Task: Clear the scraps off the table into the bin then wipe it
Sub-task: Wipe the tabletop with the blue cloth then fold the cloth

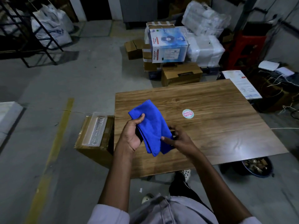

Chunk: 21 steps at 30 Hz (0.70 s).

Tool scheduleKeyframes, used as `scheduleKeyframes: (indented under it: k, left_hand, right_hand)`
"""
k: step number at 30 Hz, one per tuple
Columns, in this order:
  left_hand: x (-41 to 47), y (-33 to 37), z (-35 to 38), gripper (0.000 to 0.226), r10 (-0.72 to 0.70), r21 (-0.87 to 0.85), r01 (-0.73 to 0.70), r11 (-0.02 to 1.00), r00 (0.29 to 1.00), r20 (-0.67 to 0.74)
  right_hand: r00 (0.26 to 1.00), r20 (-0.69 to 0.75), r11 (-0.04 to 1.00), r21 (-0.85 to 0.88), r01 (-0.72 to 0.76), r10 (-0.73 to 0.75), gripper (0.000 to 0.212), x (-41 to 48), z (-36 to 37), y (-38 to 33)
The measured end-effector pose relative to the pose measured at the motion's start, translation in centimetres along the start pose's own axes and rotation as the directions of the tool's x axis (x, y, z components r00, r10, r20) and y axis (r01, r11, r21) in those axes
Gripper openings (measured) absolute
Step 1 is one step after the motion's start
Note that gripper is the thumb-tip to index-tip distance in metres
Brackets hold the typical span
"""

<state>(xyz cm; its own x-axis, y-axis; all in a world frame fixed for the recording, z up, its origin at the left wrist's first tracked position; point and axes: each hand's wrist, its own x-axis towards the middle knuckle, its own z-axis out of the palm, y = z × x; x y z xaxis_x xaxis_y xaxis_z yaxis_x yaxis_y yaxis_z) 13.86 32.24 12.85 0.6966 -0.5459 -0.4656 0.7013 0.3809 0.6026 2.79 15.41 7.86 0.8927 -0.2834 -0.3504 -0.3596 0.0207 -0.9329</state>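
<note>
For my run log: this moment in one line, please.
stage: wipe not begun | left hand: grips blue cloth | right hand: pinches cloth | bin: scraps inside | table: only round sticker seen

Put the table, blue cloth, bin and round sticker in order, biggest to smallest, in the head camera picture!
1. table
2. blue cloth
3. bin, but the table hides part of it, so cloth against bin is unsure
4. round sticker, clearly the smallest
</note>
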Motion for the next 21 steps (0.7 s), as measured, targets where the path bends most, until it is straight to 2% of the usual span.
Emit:
scheduleKeyframes:
  k: [1, 3, 6, 9, 11, 16, 21]
  left_hand:
    - [0.0, 0.0, -0.1, 0.031, 0.002, -0.019, -0.002, 1.0, 1.0, -0.007]
    - [-0.1, 0.1, 0.2, 0.037, 0.004, -0.019, -0.004, 1.0, 1.0, -0.017]
    - [-0.8, -0.1, 1.3, 0.042, 0.027, 0.024, -0.027, 0.999, 1.0, 0.017]
    - [-1.5, -0.1, 2.4, 0.061, 0.035, 0.076, -0.041, 0.996, 0.997, 0.071]
    - [-2.0, 0.2, 2.8, 0.065, 0.036, 0.13, -0.048, 0.99, 0.995, 0.094]
    - [-2.5, 0.0, 2.8, 0.04, 0.026, 0.354, -0.061, 0.933, 0.995, 0.101]
    - [-2.3, -0.1, 1.8, 0.031, 0.027, 0.372, -0.045, 0.927, 0.998, 0.055]
  right_hand:
    - [0.992, -0.091, 0.987, -0.139, 0.077, -0.09, 0.06, 0.1, 0.1, -0.1]
    - [0.922, -0.193, 0.904, -0.342, 0.257, -0.335, 0.056, 0.0, 0.6, -0.8]
    - [0.829, -0.114, 0.8, -0.361, 0.48, -0.548, 0.053, -0.5, 2.1, -2.9]
    - [0.794, -0.089, 0.721, -0.488, 0.492, -0.602, 0.075, -0.7, 3.1, -4.0]
    - [0.777, -0.122, 0.69, -0.56, 0.46, -0.617, 0.081, -0.8, 3.2, -4.0]
    - [0.725, -0.195, 0.663, -0.604, 0.442, -0.66, 0.052, -1.0, 3.2, -4.6]
    - [0.728, -0.268, 0.723, -0.543, 0.427, -0.631, 0.033, -1.2, 2.1, -5.3]
